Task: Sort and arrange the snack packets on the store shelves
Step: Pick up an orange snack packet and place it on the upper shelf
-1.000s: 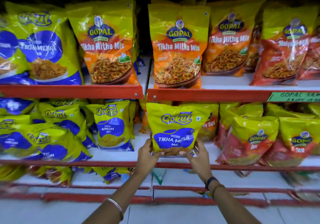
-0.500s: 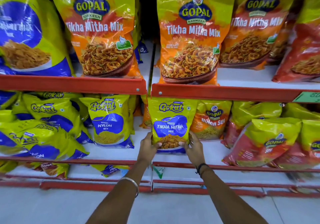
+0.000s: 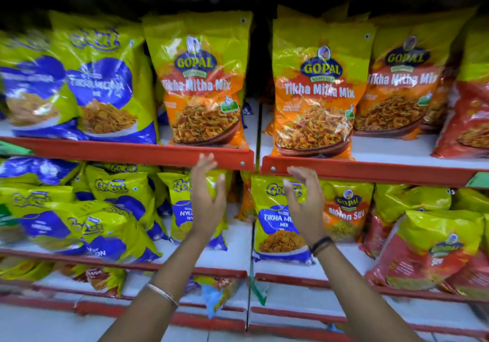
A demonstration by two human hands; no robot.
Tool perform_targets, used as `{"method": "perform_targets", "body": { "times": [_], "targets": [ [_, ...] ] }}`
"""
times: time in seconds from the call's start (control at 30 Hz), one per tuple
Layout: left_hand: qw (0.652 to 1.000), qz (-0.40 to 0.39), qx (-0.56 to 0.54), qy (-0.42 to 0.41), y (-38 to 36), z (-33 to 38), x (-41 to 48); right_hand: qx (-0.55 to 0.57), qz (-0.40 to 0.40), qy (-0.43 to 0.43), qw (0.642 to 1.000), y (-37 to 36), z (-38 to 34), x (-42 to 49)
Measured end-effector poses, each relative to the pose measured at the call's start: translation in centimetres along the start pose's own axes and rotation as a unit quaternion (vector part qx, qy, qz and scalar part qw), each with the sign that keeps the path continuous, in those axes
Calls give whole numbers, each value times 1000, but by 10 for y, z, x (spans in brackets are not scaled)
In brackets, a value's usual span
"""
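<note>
A small yellow-and-blue Gokul Tikha Mitha Mix packet (image 3: 275, 225) stands upright on the white middle shelf (image 3: 232, 254), just right of the shelf divider. My right hand (image 3: 304, 204) hovers in front of its upper part, fingers spread, holding nothing. My left hand (image 3: 207, 199) is raised in front of a Gokul Nylon Sev packet (image 3: 182, 209), palm turned inward, also empty. Both hands reach up to the red edge of the upper shelf (image 3: 148, 152). Above it stand large orange Gopal Tikha Mitha Mix bags, one at left (image 3: 201, 82) and one at right (image 3: 317, 87).
Large yellow-blue bags (image 3: 100, 82) fill the upper left. Leaning Gokul packets (image 3: 87, 222) crowd the middle left. A Gopal Nylon Sev packet (image 3: 346, 212) and red Gopal Sev packets (image 3: 428, 249) sit to the right. Fallen packets (image 3: 105, 278) lie on the lowest shelf.
Both hands have let go of the Gokul Tikha Mitha Mix packet, which now stands on the middle shelf, and have risen with fingers spread. The view has tilted upward.
</note>
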State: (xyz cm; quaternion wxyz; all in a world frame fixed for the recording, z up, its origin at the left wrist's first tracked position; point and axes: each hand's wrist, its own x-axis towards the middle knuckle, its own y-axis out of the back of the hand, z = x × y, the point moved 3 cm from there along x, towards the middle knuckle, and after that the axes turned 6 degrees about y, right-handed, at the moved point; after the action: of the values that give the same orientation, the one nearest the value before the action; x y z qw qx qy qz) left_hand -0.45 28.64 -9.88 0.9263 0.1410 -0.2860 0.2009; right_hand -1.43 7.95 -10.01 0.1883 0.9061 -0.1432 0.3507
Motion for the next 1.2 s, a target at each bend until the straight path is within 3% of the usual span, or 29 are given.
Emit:
{"method": "perform_targets", "body": {
  "times": [0.07, 0.13, 0.23, 0.33, 0.4, 0.6, 0.87, 1.03, 1.2],
  "targets": [
    [998, 62, -13, -30, 23, 13, 43, 26, 8, 49, 998, -16, -30, 34],
    [997, 75, -4, -7, 37, 10, 86, 48, -12, 66, 997, -39, -46, 68],
    [997, 1, 31, 66, 48, -8, 135, 49, -95, 7, 994, -78, -51, 109],
    [986, -104, 42, 124, 55, -18, 151, -23, -188, -45, 981, -104, -45, 129],
    [977, -149, 49, 142, 58, -21, 152, -23, -207, -66, 976, -109, -38, 130],
    [980, -152, 1, 126, 63, -17, 146, -10, -147, -64, 987, -106, -38, 116],
    [989, -56, -101, 95, 59, 27, 106, 128, -23, -102, 986, -69, -60, 85],
    [988, -47, -112, 91, 49, 75, 71, 165, 15, -109, 980, -14, -75, 68],
    [986, -87, -59, 127, 30, 85, 16, 169, -10, -165, 972, 35, -55, 21]
  ]
}}
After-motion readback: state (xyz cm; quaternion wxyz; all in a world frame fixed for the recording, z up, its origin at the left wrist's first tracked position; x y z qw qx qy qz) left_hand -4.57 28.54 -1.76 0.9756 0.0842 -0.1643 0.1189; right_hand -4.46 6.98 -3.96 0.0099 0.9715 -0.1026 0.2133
